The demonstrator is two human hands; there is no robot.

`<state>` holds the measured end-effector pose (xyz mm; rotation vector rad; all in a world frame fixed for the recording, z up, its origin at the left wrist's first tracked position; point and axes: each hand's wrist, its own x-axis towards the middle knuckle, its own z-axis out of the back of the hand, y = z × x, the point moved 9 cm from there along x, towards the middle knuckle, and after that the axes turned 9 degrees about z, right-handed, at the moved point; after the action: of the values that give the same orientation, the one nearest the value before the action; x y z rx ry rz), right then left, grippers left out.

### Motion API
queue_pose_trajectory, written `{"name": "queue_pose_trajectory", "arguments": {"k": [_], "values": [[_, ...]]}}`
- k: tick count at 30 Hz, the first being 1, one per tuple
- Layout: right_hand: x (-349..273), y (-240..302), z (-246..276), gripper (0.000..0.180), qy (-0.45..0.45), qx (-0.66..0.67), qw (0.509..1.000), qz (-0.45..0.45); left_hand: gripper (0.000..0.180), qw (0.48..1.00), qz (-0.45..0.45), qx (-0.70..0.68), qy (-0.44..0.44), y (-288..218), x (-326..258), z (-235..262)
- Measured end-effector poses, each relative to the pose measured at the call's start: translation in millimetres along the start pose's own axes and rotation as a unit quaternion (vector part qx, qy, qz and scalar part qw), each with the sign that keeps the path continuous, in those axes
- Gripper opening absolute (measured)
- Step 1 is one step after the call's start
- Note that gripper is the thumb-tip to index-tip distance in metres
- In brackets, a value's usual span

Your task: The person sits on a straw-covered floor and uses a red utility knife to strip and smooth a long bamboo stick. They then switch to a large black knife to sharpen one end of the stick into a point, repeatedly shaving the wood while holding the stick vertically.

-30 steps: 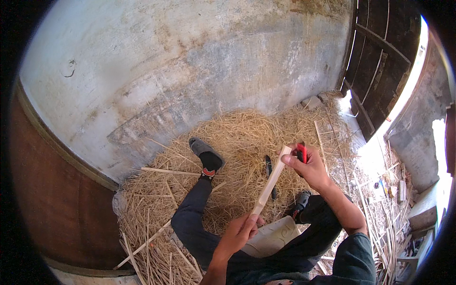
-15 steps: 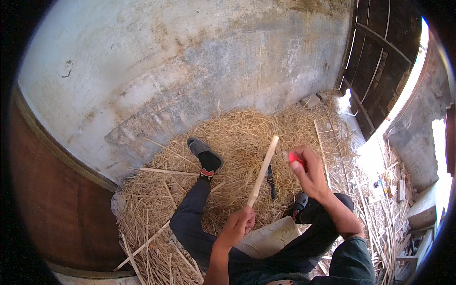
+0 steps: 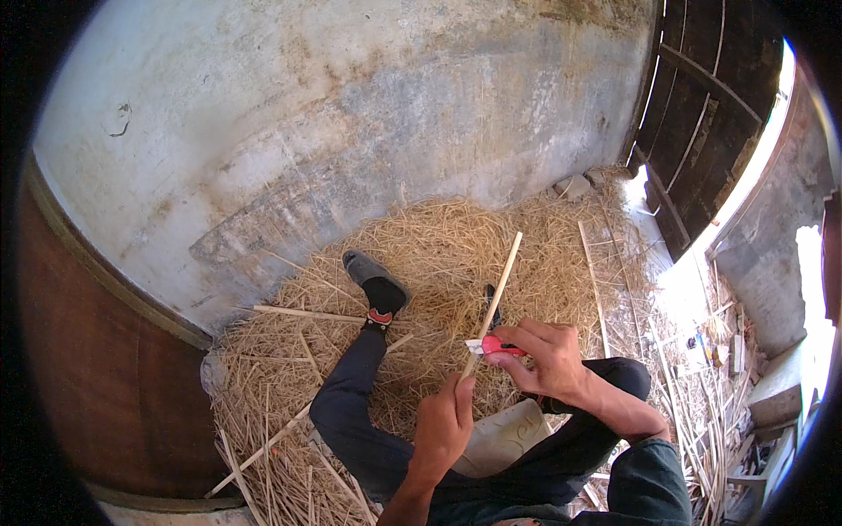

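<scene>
Left hand (image 3: 443,422) grips the long pale wooden stick's (image 3: 493,302) lower end, angled over the straw; right hand (image 3: 545,355), closed on a red-handled knife (image 3: 493,345), has dropped from mid-stick to meet it near the grip; looks like shaving.

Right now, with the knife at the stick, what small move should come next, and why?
Probably a short push of the red-handled knife up along the pale stick, away from the body. The right hand has the blade against the stick just above the left hand, which grips its lower end, and the free length points away over the straw.
</scene>
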<state>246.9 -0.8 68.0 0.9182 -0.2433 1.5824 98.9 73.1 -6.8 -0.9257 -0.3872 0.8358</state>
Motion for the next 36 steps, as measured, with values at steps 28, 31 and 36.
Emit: {"name": "queue_pose_trajectory", "arguments": {"k": [28, 31, 36], "values": [[-2, 6, -7, 0.025, 0.024, 0.037, 0.999, 0.004, 0.036, 0.999, -0.006, 0.04, -0.022, -2, -16, 7], [-1, 3, -9, 0.023, 0.034, 0.02, 0.999, -0.013, 0.032, 0.996, 0.026, 0.085, -0.027, 4, -12, 5], [-1, -1, -9, 0.022, 0.046, -0.007, 0.999, -0.026, 0.031, 0.994, 0.004, 0.097, -0.045, 12, -11, 3]]}}
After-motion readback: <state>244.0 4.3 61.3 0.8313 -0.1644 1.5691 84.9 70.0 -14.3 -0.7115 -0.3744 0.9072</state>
